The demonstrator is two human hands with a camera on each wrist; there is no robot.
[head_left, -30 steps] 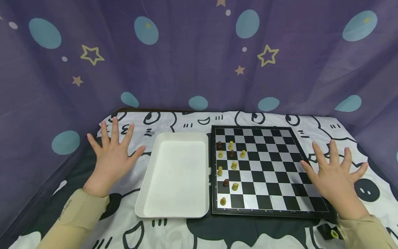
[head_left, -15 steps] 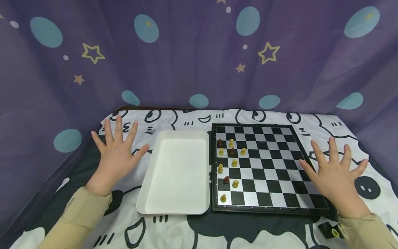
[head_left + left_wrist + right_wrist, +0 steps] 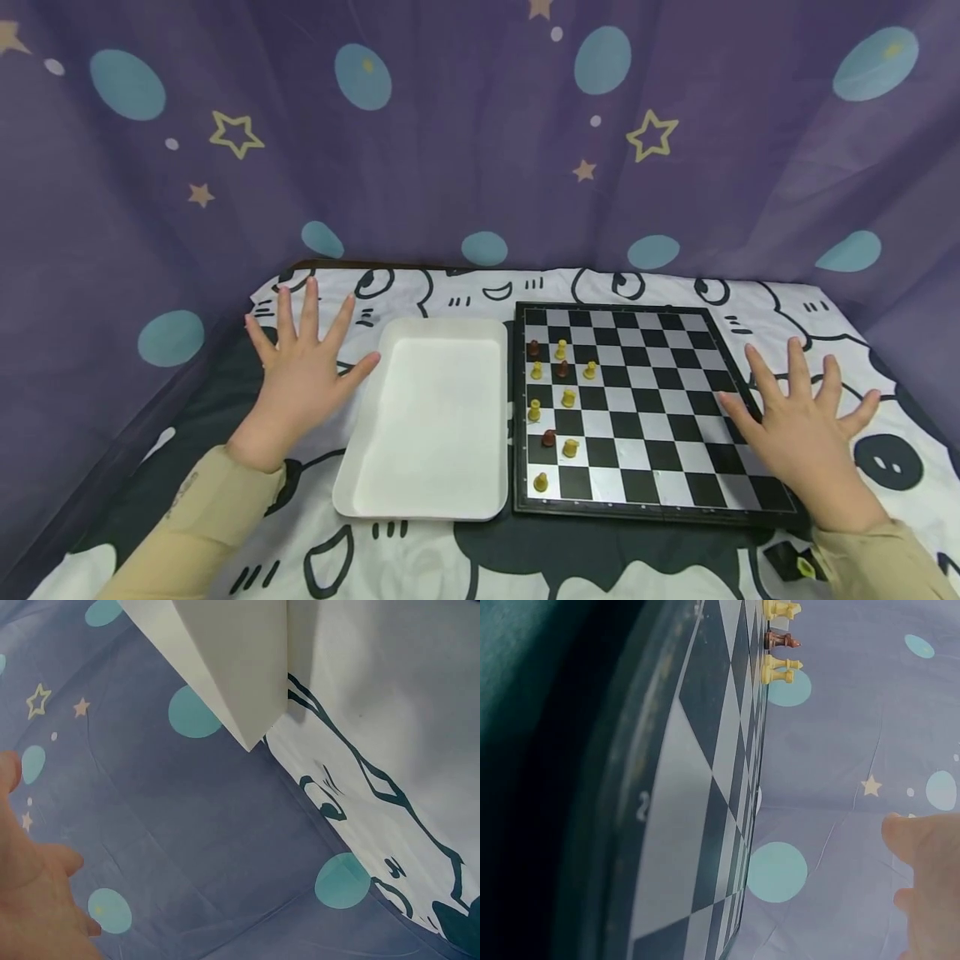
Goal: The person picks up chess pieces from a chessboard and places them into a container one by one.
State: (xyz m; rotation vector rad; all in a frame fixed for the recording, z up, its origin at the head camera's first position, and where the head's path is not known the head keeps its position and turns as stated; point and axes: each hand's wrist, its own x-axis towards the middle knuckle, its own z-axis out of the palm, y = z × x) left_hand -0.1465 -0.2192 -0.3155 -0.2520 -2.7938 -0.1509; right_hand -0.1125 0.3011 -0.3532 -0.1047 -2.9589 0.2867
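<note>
My left hand is spread with straight fingers to the left of a white rectangular tray, its thumb tip overlapping the tray's edge in the head view. It holds nothing. Over the right edge of a black and white chessboard hovers my right hand, fingers fanned out and holding nothing. Along the board's left columns stand several yellow chess pieces and a few dark red ones. In the right wrist view, yellow pieces and a red-brown one show at the board's far side.
A white and dark cartoon-print cloth covers the table. Near the right sleeve lies a small black item with a yellow-green part. A purple curtain with stars and blue ovals hangs behind and at the sides.
My left hand has drifted right, toward the tray. My right hand has shifted slightly left. The tray, board and pieces keep their places, apart from a slight camera shift.
</note>
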